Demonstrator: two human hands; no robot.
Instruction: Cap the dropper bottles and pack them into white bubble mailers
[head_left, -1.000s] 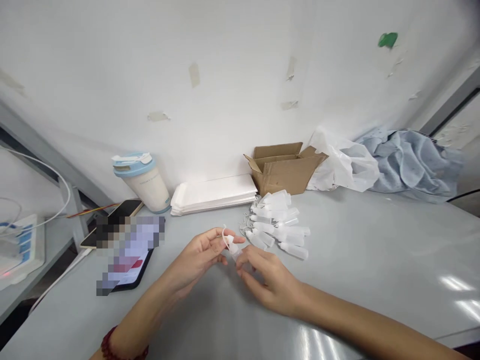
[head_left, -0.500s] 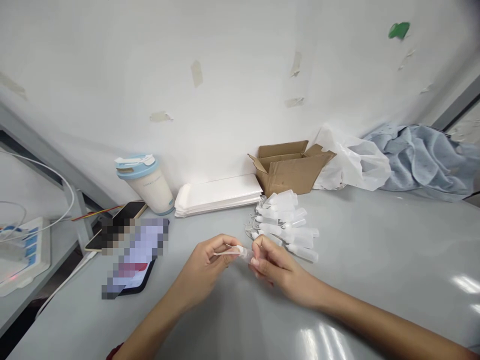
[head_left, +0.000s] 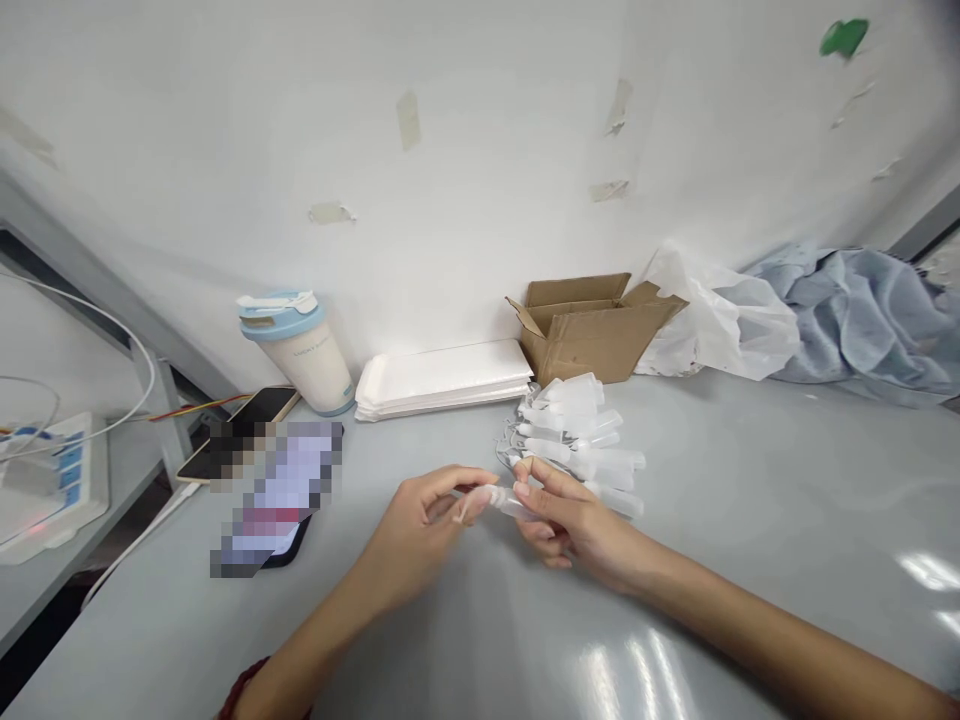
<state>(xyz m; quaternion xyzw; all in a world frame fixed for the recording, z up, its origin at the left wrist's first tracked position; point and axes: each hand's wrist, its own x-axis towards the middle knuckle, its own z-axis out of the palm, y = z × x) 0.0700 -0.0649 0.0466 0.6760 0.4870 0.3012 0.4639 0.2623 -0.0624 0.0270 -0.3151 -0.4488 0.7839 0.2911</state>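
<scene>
Between my two hands is a small translucent plastic bottle [head_left: 513, 503] with a white cap end and a thin pale strap. My left hand [head_left: 420, 525] pinches the cap end between thumb and fingertips, and the strap hangs by its thumb. My right hand [head_left: 574, 515] grips the bottle's body with thumb and forefinger, its other fingers curled below. Just behind my right hand lies a pile of similar translucent bottles [head_left: 592, 440], their thin white cords bunched at the left.
An open cardboard box [head_left: 600, 345] and a stack of white envelopes [head_left: 446, 375] stand against the wall. A tilted cup [head_left: 307, 365], two phones [head_left: 285, 490] and a power strip [head_left: 64, 490] are at left. A plastic bag [head_left: 720, 320] and blue cloth [head_left: 862, 315] lie at right.
My right hand has slid right along the bottle, so more of its body shows. My left fingers have closed over the cap and strap. The whole view has shifted slightly.
</scene>
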